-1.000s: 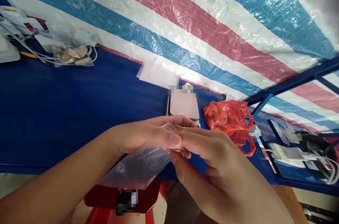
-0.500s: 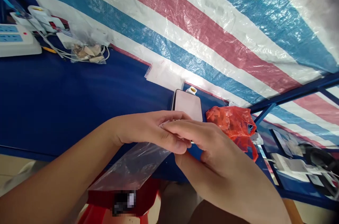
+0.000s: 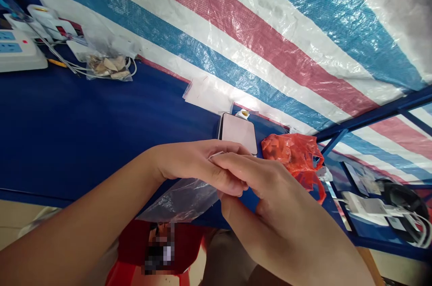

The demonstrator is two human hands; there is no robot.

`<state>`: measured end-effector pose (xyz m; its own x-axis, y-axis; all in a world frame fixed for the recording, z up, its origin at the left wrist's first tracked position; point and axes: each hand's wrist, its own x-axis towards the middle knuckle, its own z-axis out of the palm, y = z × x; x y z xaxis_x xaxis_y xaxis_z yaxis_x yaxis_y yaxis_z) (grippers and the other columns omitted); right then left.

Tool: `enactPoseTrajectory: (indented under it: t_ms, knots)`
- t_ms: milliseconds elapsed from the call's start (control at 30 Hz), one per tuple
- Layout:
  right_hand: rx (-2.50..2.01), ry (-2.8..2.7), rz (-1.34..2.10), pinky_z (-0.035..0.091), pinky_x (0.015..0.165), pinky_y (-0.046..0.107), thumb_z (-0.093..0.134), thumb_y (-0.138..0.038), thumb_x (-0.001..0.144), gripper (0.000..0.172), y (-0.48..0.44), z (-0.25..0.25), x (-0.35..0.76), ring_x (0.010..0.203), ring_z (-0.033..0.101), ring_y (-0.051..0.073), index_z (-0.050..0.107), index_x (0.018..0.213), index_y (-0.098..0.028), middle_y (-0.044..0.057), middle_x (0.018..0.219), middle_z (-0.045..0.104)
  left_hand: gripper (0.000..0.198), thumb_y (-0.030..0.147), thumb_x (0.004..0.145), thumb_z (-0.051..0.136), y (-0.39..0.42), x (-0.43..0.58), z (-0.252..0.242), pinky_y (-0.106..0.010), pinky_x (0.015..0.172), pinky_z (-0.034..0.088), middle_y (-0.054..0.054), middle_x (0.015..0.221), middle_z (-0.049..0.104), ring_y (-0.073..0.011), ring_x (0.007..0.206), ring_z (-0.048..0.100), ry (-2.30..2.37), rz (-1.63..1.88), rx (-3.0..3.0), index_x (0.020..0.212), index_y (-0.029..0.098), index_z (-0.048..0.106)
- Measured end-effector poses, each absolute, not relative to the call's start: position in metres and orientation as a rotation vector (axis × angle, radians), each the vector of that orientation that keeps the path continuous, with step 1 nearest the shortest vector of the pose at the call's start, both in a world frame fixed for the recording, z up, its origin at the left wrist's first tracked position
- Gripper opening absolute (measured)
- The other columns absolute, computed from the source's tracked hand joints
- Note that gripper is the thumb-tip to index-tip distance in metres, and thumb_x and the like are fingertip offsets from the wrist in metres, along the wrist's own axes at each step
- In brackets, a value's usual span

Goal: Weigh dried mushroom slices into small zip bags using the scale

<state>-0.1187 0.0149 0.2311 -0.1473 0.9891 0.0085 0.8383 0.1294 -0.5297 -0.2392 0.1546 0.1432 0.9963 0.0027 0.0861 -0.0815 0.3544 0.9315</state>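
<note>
My left hand (image 3: pixel 192 164) and my right hand (image 3: pixel 266 196) meet over the front edge of a blue table (image 3: pixel 84 128). Both pinch the top of a clear plastic bag (image 3: pixel 182 198), which hangs down below the fingers. What lies inside the bag is hidden. Just behind the hands a phone (image 3: pixel 239 132) lies flat on the table, with a red plastic bag (image 3: pixel 293 155) to its right.
A striped red, white and blue tarp (image 3: pixel 270 29) rises behind the table. At the far left stand a white power strip (image 3: pixel 16 49), chargers and a clear bag of small parts (image 3: pixel 106 66). A flat clear bag (image 3: pixel 205 94) lies behind the phone. More chargers and cables (image 3: pixel 381 205) sit at the right.
My hands stay together at the bag's top; the fingers have shifted slightly and the bag has bunched up closer under them. The view has moved a little.
</note>
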Motion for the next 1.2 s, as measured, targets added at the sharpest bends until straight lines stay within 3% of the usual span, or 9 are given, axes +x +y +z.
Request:
enactPoseTrajectory:
  t_ms: [233, 333, 433, 667, 733, 833, 1000, 1200]
  knots:
    - [-1.852, -1.975, 0.633, 0.045, 0.064, 0.030, 0.070, -0.028, 0.092, 0.003, 0.014, 0.222, -0.116, 0.088, 0.069, 0.018, 0.070, 0.093, -0.025, 0.000, 0.099, 0.075, 0.045, 0.022, 0.074, 0.087, 0.150, -0.232, 0.139, -0.027, 0.083, 0.054, -0.002, 0.102, 0.070, -0.0160, 0.096, 0.067, -0.047, 0.034, 1.151, 0.113, 0.020, 0.064]
    - [-1.839, -1.960, 0.652, 0.046, 0.069, 0.032, 0.075, -0.040, 0.093, 0.022, 0.016, 0.220, -0.118, 0.091, 0.068, 0.020, 0.066, 0.083, -0.023, 0.002, 0.099, 0.075, 0.045, 0.017, 0.071, 0.087, 0.147, -0.231, 0.141, -0.028, 0.085, 0.055, -0.003, 0.107, 0.070, -0.0182, 0.101, 0.067, -0.036, 0.029, 1.151, 0.110, 0.019, 0.065]
    - [-1.841, -1.965, 0.699, 0.049, 0.079, 0.033, 0.073, -0.047, 0.096, 0.029, 0.018, 0.219, -0.120, 0.099, 0.068, 0.020, 0.066, 0.082, -0.022, 0.002, 0.106, 0.075, 0.044, 0.019, 0.071, 0.086, 0.146, -0.233, 0.142, -0.030, 0.093, 0.055, -0.004, 0.115, 0.070, -0.0230, 0.113, 0.066, -0.045, 0.031, 1.194, 0.112, 0.019, 0.068]
    - [-1.845, -1.949, 0.677, 0.052, 0.084, 0.035, 0.066, -0.056, 0.100, 0.038, 0.014, 0.215, -0.116, 0.107, 0.070, 0.023, 0.075, 0.124, -0.027, 0.004, 0.117, 0.076, 0.055, 0.026, 0.083, 0.080, 0.147, -0.234, 0.135, -0.031, 0.093, 0.055, -0.004, 0.120, 0.073, -0.0235, 0.116, 0.068, -0.031, 0.037, 1.185, 0.135, 0.023, 0.063]
    - [-1.845, -1.954, 0.665, 0.052, 0.085, 0.036, 0.067, -0.057, 0.099, 0.041, 0.014, 0.215, -0.116, 0.109, 0.070, 0.024, 0.074, 0.127, -0.028, 0.004, 0.122, 0.075, 0.056, 0.022, 0.081, 0.082, 0.147, -0.233, 0.133, -0.031, 0.093, 0.056, -0.005, 0.123, 0.073, -0.0226, 0.115, 0.068, -0.032, 0.035, 1.184, 0.134, 0.023, 0.064]
    - [-1.856, -1.950, 0.673, 0.052, 0.085, 0.037, 0.068, -0.059, 0.097, 0.039, 0.014, 0.215, -0.118, 0.108, 0.070, 0.025, 0.078, 0.115, -0.026, 0.005, 0.122, 0.075, 0.055, 0.019, 0.074, 0.085, 0.145, -0.232, 0.133, -0.031, 0.097, 0.055, -0.004, 0.125, 0.073, -0.0227, 0.118, 0.067, -0.023, 0.061, 1.176, 0.126, 0.023, 0.068]
    - [-1.859, -1.944, 0.727, 0.053, 0.091, 0.040, 0.069, -0.060, 0.096, 0.040, 0.014, 0.214, -0.120, 0.104, 0.071, 0.025, 0.078, 0.110, -0.024, 0.005, 0.110, 0.077, 0.054, 0.016, 0.068, 0.087, 0.143, -0.234, 0.136, -0.029, 0.094, 0.055, -0.001, 0.114, 0.072, -0.0216, 0.112, 0.067, -0.017, 0.053, 1.160, 0.118, 0.024, 0.071]
    - [-1.811, -1.953, 0.695, 0.054, 0.092, 0.038, 0.070, -0.056, 0.097, 0.038, 0.018, 0.215, -0.127, 0.105, 0.070, 0.024, 0.077, 0.116, -0.024, 0.005, 0.108, 0.076, 0.038, 0.015, 0.075, 0.084, 0.144, -0.236, 0.141, -0.027, 0.092, 0.054, 0.000, 0.106, 0.070, -0.0187, 0.108, 0.066, -0.032, 0.070, 1.193, 0.111, 0.020, 0.072]
